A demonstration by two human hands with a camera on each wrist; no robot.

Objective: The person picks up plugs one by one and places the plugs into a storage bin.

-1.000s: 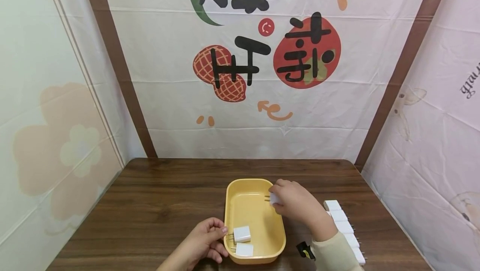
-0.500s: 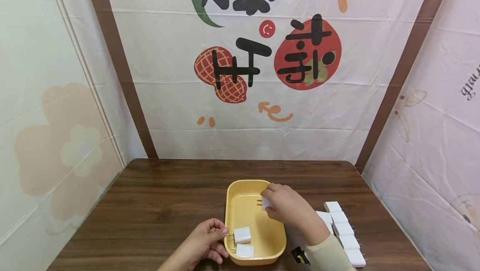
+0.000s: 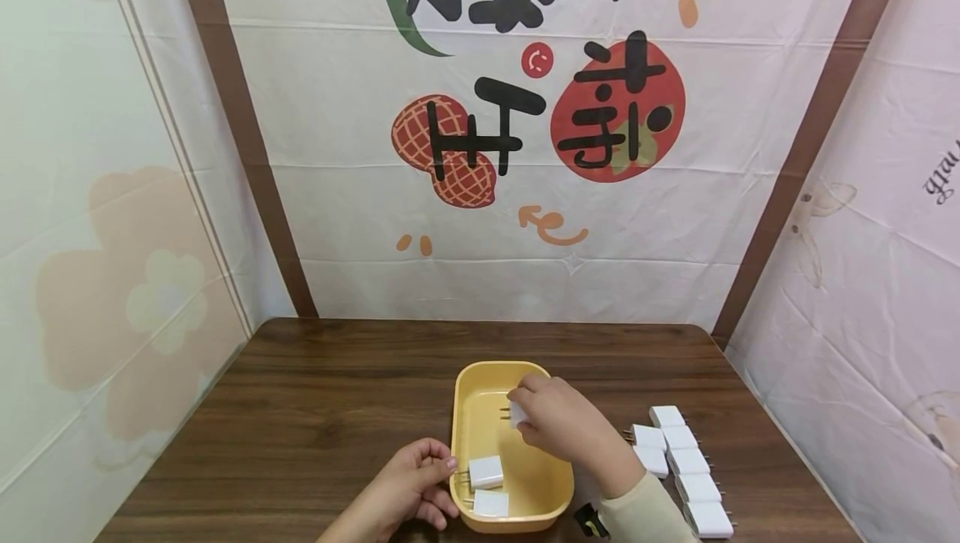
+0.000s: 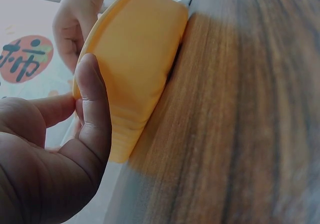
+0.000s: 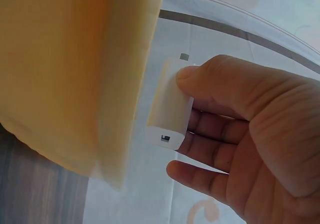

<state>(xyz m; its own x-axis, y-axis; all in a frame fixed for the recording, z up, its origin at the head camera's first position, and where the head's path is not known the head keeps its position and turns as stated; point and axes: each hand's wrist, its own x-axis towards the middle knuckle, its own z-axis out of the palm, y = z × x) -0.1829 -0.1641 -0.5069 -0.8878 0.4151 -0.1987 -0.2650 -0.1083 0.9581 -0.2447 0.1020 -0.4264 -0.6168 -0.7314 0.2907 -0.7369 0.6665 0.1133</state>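
My right hand [image 3: 562,424] grips a white USB charger plug [image 5: 171,101] between thumb and fingers, over the far half of a yellow plastic tray [image 3: 467,397]. The plug's metal prongs point left in the head view; its USB port shows in the right wrist view. At the tray's left side, my left hand [image 4: 65,154] pinches the rim between thumb and finger. Inside the tray's near end lie two white charger plugs, an upper one [image 3: 485,472] and a lower one [image 3: 491,503], prongs to the left.
Right of the tray, several white chargers [image 3: 692,461] stand in a slanting row on the wooden table [image 3: 337,409]. A pair of chargers [image 3: 649,448] lies left of that row. A small black item [image 3: 589,520] sits by the right sleeve. A printed curtain [image 3: 360,293] hangs behind the table.
My right hand has moved left with the charger, from the tray's right rim to over its inside. The pair of chargers on the table has come into sight. My left hand stays put.
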